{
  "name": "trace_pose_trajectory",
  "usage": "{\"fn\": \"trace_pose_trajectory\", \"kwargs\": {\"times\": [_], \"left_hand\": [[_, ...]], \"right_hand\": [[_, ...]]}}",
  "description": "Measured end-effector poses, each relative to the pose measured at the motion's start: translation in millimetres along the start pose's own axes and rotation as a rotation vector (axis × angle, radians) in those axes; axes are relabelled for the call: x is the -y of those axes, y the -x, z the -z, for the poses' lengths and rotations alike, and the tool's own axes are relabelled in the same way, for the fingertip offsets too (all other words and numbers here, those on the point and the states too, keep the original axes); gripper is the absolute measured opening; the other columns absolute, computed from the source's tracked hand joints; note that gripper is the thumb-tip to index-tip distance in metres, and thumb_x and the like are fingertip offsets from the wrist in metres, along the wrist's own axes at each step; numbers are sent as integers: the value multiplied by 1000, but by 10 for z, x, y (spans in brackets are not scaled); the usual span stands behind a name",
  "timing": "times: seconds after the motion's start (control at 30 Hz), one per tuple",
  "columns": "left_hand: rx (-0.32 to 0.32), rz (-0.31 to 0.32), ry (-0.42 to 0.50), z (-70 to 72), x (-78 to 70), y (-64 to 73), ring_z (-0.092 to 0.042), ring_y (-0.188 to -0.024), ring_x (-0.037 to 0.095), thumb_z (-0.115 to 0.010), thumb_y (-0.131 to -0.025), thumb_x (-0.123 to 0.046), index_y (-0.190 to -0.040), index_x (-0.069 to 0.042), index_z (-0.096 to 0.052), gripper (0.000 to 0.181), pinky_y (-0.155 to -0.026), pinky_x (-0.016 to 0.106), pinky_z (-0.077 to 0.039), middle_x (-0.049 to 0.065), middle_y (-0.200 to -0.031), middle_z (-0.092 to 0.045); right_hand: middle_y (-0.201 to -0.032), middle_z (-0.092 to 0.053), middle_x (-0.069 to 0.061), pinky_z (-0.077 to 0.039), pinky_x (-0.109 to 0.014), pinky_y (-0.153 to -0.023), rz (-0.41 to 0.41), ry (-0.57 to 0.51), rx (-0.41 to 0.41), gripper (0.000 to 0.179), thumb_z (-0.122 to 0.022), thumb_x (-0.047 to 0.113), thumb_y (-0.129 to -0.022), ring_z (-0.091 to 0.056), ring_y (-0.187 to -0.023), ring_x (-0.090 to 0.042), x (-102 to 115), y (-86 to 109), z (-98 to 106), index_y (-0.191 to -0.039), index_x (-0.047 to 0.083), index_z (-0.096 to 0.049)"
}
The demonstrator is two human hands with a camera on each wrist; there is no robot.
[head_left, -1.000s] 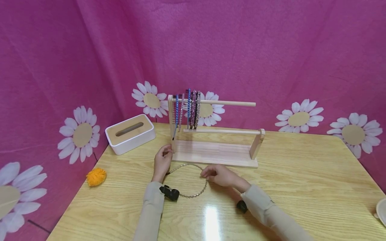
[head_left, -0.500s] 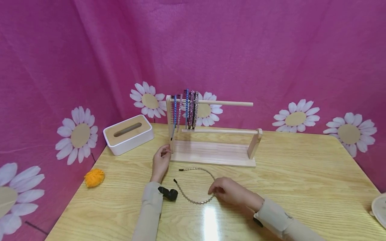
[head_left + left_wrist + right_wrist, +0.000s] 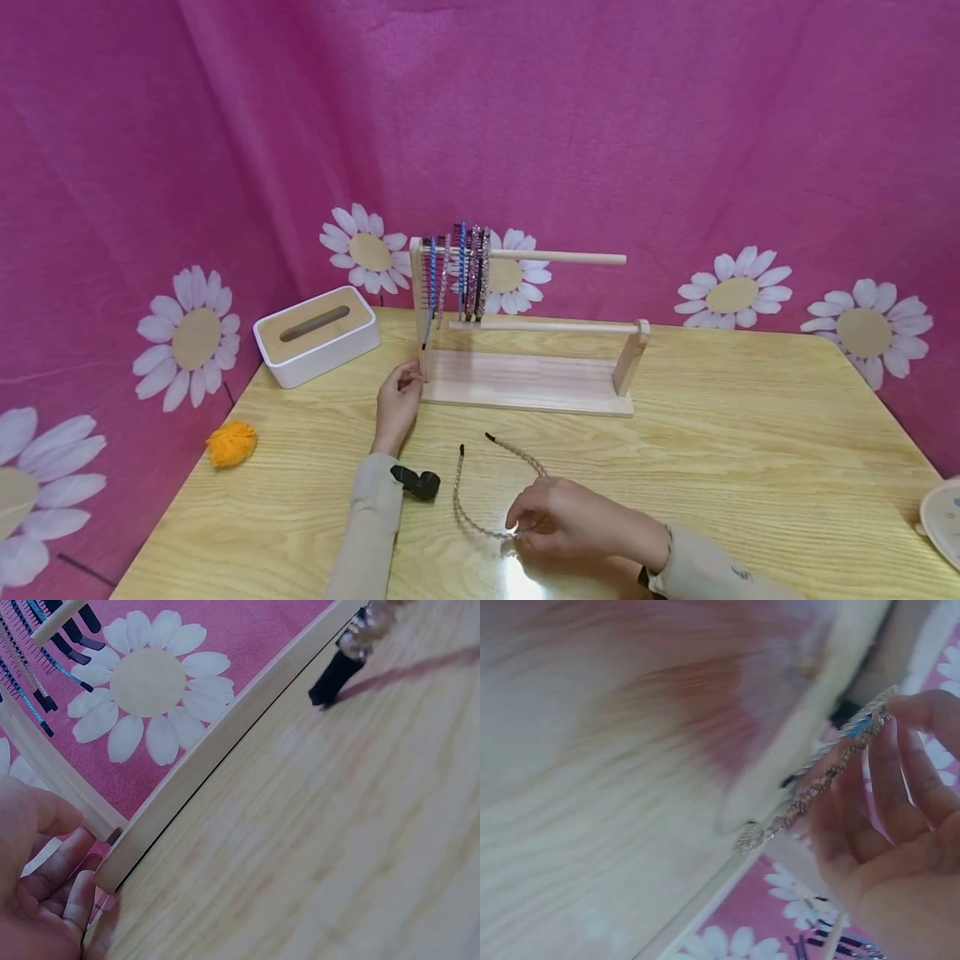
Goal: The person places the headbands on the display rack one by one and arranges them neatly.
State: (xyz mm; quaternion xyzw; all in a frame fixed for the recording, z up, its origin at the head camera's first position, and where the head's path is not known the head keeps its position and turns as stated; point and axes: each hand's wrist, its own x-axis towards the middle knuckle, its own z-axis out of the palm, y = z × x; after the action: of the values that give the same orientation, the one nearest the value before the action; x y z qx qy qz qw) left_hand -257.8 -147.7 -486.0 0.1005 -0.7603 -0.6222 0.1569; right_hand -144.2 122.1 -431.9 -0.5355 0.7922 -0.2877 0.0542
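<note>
A thin beaded headband (image 3: 457,497) with black tips is pinched at its curve by my right hand (image 3: 576,518), low over the table's front part. In the right wrist view thumb and fingertips meet on the sparkly band (image 3: 821,784). My left hand (image 3: 397,403) holds the left end of a wooden rack (image 3: 525,381), at the foot of its tall upright. Its curled fingers (image 3: 54,862) lie at the base's end in the left wrist view. Several headbands (image 3: 472,271), blue, pink and silvery, hang from the rack's upper bar, towards its left end.
A white tissue box (image 3: 324,359) with a wooden lid stands left of the rack. An orange yarn ball (image 3: 232,443) lies near the table's left edge. Part of a pale round dish (image 3: 943,523) shows at the right edge. A pink flowered cloth (image 3: 585,125) hangs behind.
My right hand has drawn the beaded headband towards the front of the table, away from the rack, and turned it so its tips point back. My left hand has stayed at the rack's end.
</note>
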Motion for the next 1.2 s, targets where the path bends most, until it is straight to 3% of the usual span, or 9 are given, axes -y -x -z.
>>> {"fn": "trace_pose_trajectory", "kwargs": {"times": [0.27,0.47,0.6,0.73,0.83,1.0,1.2], "left_hand": [[1,-7,-4,5,-3,6,-53,-82,3,-52,-88,1,-116,4,-65,31,-77,14,-43,20,-100,-66],[2,-6,-8,6,-5,1,-53,-82,3,-52,-88,1,-116,4,-65,31,-78,14,-43,20,-100,-66],[5,-3,-8,8,-20,5,-52,-82,3,-52,-88,1,-116,4,-65,31,-78,15,-43,20,-100,-66],[4,-6,-3,8,-28,11,-53,-82,3,-52,-88,1,-116,4,-65,30,-77,15,-43,20,-99,-66],[2,-11,2,4,-28,14,-53,-81,3,-52,-88,2,-115,5,-65,30,-77,14,-43,20,-99,-66],[-2,-15,2,-3,-20,9,-53,-80,2,-52,-88,2,-115,5,-65,30,-76,13,-43,20,-98,-66],[-1,-9,-15,0,-8,7,-54,-82,4,-52,-88,1,-116,5,-65,31,-77,15,-43,19,-98,-66]], "right_hand": [[-94,-71,-6,-53,-13,-73,-30,-192,-20,17,-63,-1,-87,-63,-83,2,107,-54,58,-102,5,-67],[-93,-68,-22,-56,-22,-71,-150,-562,-51,15,-63,4,-91,-63,-80,1,173,-34,142,-105,-2,-65],[-97,-61,-33,-55,-20,-70,-152,-762,-75,23,-61,3,-92,-63,-85,1,201,-27,228,-110,-11,-58],[-108,-65,-13,-55,-19,-80,-92,-913,-109,30,-57,-3,-93,-65,-96,-2,198,-14,285,-118,-18,-50],[-121,-64,3,-53,-21,-89,-95,-1034,-112,37,-53,-7,-94,-65,-106,-6,189,12,323,-126,-21,-41],[-130,-62,4,-51,-25,-94,-171,-1125,-128,45,-54,-4,-94,-63,-117,-10,156,69,390,-135,-15,-40],[-119,-67,5,-53,-26,-92,-268,-1071,-203,40,-60,0,-92,-66,-110,-9,120,114,438,-131,6,-54]]}}
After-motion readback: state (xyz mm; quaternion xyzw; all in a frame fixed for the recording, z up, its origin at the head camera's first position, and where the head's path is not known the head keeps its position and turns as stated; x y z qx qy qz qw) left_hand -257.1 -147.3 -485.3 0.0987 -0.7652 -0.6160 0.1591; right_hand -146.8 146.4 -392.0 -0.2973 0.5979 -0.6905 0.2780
